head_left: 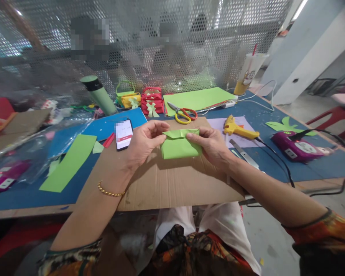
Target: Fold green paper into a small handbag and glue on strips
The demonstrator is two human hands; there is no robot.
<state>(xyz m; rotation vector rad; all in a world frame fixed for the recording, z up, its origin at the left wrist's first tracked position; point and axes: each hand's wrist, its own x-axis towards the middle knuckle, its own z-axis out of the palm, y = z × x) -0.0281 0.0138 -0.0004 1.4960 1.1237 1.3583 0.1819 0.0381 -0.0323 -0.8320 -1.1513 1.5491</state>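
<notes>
While left hand (146, 138) and right hand (212, 145) pinch its opposite ends, one folded green paper (180, 148) lies between, long axis left-to-right, neither hand nearer; cardboard (163, 188) beneath.

Lime-green paper packet (181, 148), brown cardboard (166, 188), yellow glue gun (239, 130)
</notes>
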